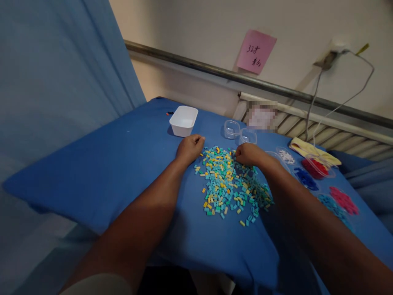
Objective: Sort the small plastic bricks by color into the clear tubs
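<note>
A loose spread of small toy bricks [219, 180] in teal, green and yellow covers the middle of the blue cloth. At its upper left edge is my left hand [190, 148], fingers curled closed, just in front of a white tub [183, 121]. Whatever those fingers hold, if anything, is hidden. My right hand [247, 154] reaches over the upper right edge of the bricks, its fingers bent and pressed together low by the pile. I cannot make out what is in them. Two clear plastic containers [231, 130] stand just beyond the right hand.
On the right sit sorted bricks: white [286, 156], red [316, 168], dark blue [306, 178], pink [344, 200] and light blue [333, 209]. A yellow cloth [315, 150] lies near the radiator [346, 135]. A cable [344, 102] hangs from the wall socket. A blue curtain [76, 61] borders the left.
</note>
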A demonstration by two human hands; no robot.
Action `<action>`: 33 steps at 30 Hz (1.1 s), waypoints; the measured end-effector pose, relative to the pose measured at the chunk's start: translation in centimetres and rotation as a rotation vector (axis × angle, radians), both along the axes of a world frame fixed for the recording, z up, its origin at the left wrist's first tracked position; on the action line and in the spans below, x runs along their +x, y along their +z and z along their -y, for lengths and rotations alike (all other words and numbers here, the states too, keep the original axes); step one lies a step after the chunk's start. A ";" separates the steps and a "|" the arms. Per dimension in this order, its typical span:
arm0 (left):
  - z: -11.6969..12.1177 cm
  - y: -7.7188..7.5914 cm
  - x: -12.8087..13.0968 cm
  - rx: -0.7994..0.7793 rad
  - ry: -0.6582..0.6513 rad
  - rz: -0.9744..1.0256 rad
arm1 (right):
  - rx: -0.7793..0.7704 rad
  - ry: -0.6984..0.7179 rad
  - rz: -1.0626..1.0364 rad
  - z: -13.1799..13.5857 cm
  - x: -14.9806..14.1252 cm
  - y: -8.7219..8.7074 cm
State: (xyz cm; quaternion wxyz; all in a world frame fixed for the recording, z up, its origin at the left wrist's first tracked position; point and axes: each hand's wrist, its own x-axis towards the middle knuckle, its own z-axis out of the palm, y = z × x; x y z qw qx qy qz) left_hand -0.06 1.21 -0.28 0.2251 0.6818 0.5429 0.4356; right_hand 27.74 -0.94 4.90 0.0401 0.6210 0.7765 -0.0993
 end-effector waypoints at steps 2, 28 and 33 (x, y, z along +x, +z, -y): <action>0.0 0.0 0.0 0.010 -0.014 0.010 | 0.010 0.002 -0.036 0.4 0.2 0.4; -0.1 -0.1 -0.1 -0.014 0.001 -0.004 | 0.213 0.174 -0.210 3.2 2.0 1.4; 0.1 -0.1 0.0 -0.012 -0.024 0.020 | 0.154 0.247 -0.093 0.2 -1.0 -0.5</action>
